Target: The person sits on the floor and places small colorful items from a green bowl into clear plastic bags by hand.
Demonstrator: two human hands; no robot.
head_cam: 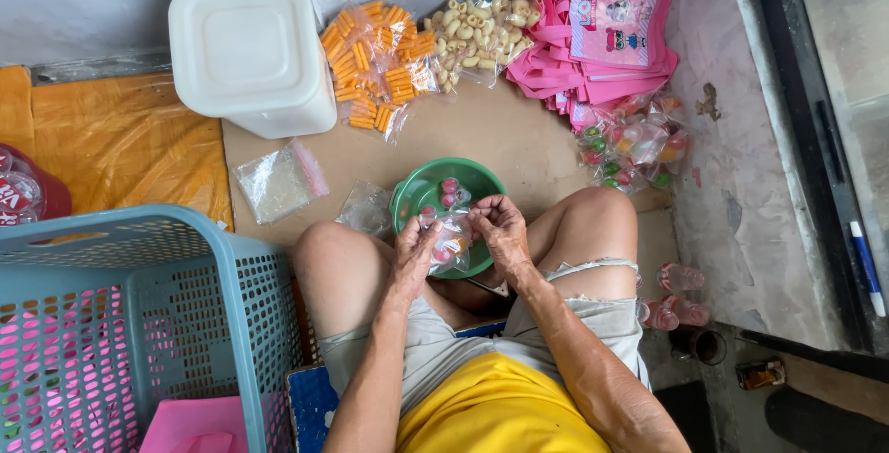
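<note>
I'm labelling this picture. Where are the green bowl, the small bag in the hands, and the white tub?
green bowl [419, 190], head view, bare inner wall.
small bag [453, 242], head view, clear middle.
white tub [248, 45], head view, lid centre.

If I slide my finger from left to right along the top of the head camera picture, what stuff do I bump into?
White plastic tub → bags of orange tube snacks → bag of pale puffed snacks → pile of pink bags.

I wear a bright yellow top and pale grey shorts with frayed hems; my arms, my left hand [414, 251], my right hand [501, 228] and knees are bare
</note>
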